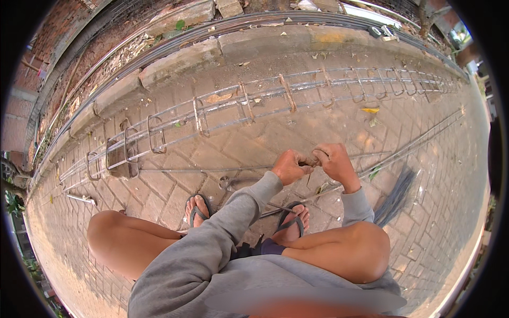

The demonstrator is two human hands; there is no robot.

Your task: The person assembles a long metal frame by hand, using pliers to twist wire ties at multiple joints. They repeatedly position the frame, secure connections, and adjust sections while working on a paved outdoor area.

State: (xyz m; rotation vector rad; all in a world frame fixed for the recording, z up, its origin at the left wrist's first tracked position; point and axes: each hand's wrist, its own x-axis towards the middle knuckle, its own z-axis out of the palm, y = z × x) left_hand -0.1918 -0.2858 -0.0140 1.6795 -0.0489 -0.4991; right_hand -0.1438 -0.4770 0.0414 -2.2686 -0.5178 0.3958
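Note:
Both hands meet above the paving in front of my feet, with the fingertips nearly touching. My left hand (291, 167) is closed in a pinch. My right hand (336, 165) is also pinched, thumb against fingers. What they hold is too small to make out; a thin dark strand shows just below them. Beyond the hands lies a long rebar cage (245, 100), its rods joined by rusty square stirrups (287, 93). To the right of my right forearm is a bundle of thin dark wires (396, 197).
Long steel rods (413, 143) stretch away to the right. A block (117, 161) sits under the cage's left end, and a small metal tool (80, 200) lies near it. More rods (254, 21) run along the concrete kerb (180, 63). My sandalled feet are below my hands.

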